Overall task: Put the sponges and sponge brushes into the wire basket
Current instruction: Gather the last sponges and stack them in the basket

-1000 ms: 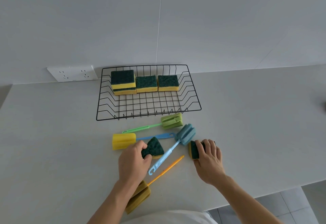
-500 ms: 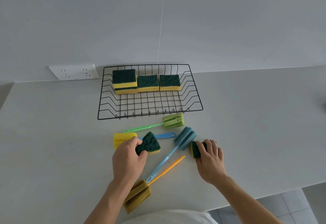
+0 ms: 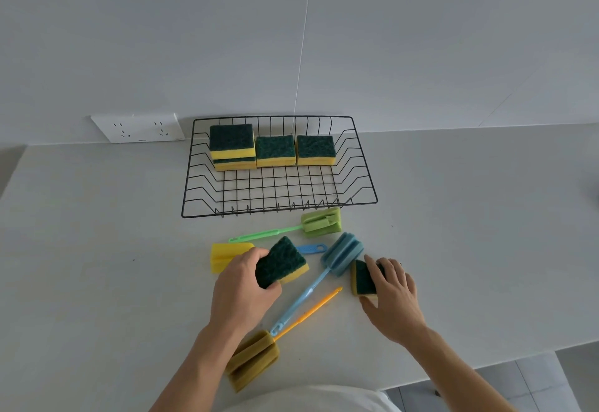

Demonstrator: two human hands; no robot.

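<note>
Both hands take a sponge each from the desk, with the wire basket partly filled.

The desk (image 3: 97,265) carries everything; the wire basket (image 3: 363,165) sits at its back against the wall, with four sponges (image 3: 275,147) lined along its far side, two of them stacked at the left, likely to leave the front free for the long brushes. Four sponge brushes lie loose on the desk just in front of it: green (image 3: 321,224), blue (image 3: 342,254), yellow-headed (image 3: 223,254) and orange-handled (image 3: 252,359). The left hand (image 3: 241,288) has its fingers clenched around a green-and-yellow sponge (image 3: 282,262), tilted up clear of the desk, seemingly for carrying to the basket. The right hand (image 3: 393,295) lays its fingers over another sponge (image 3: 364,278) on the desk, thumb at the near side, closing to grasp it; a full grip cannot be told.
</note>
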